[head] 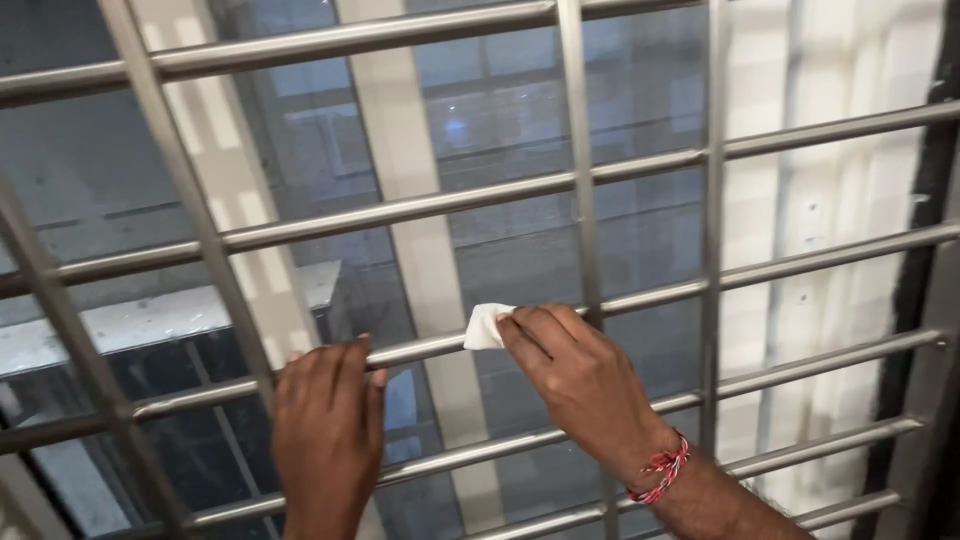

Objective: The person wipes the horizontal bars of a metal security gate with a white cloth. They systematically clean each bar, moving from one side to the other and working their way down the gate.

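Two hands on metal grille (640,170), L hand (325,430) gripping bar, R hand (580,385) pinching white cloth (484,326)

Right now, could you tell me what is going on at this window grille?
A person stands close to a grille of silver metal bars set in front of a window. The right hand, with a red and white thread bracelet on its wrist, presses a small white folded cloth against one horizontal bar. The left hand grips the same bar a little to the left. Beyond the bars, a pale building wall shows through the glass.
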